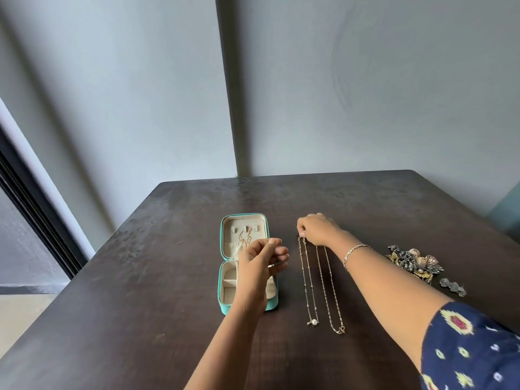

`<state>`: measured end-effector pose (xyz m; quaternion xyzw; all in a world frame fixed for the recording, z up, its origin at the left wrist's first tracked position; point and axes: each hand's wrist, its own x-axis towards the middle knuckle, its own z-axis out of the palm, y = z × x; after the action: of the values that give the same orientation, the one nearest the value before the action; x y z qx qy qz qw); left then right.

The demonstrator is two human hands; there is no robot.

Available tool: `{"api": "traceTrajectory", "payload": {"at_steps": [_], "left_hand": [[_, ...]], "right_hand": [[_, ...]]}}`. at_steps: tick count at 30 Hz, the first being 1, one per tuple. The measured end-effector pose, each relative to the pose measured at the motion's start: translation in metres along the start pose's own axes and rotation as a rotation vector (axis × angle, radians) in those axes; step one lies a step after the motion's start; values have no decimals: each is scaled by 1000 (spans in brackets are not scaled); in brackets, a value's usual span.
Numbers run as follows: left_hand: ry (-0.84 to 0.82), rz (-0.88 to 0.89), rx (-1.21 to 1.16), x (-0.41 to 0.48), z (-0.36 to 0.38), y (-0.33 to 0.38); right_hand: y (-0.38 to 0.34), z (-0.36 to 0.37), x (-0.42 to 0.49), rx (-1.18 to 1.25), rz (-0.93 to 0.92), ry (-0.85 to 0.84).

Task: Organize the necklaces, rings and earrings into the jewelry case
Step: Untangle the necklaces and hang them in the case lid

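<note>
- Two necklaces lie side by side in straight lines on the table (168, 291), right of centre in the frame. They are probably laid out this way so the chains do not tangle.
- The right hand (318, 229) pinches the top end of the pearl necklace (307, 280), where lifting would let it hang free. The top of the plain chain (328, 288) runs under that hand, so I cannot tell whether it is gripped too.
- The left hand (260, 263) hovers over the case (225, 294) with fingers curled. A thin silvery glint shows at them, but I cannot tell if it holds anything.
- The case stands open at centre frame. One gold chain (244, 238) already hangs in its lid, and the tray pockets look bare.
- A heap of ornate pieces (413, 261) waits at the right edge, likely for later sorting.
</note>
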<state>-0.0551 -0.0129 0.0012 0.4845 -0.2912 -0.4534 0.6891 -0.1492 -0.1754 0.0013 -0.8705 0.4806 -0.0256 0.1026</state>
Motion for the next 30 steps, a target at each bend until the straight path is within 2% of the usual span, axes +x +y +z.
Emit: {"api": "traceTrajectory", "payload": {"at_steps": [5,8,16,21,30], "left_hand": [[4,6,5,0,-1,6],[8,8,9,-2,0,10],[-6,84,109,-13,12,27],[-105,162,173,-25,19,43],[-110,294,108,-42,20,59]], "right_hand": [[-8,-28,-15,459,-14,56],[-17,-45,-33,711,-26,-1],[-39,-92,-76,860,-199,-56],[-51,-119,-96,979,-291,-84],[-73,-153,-118,1149,-307,-69]]}}
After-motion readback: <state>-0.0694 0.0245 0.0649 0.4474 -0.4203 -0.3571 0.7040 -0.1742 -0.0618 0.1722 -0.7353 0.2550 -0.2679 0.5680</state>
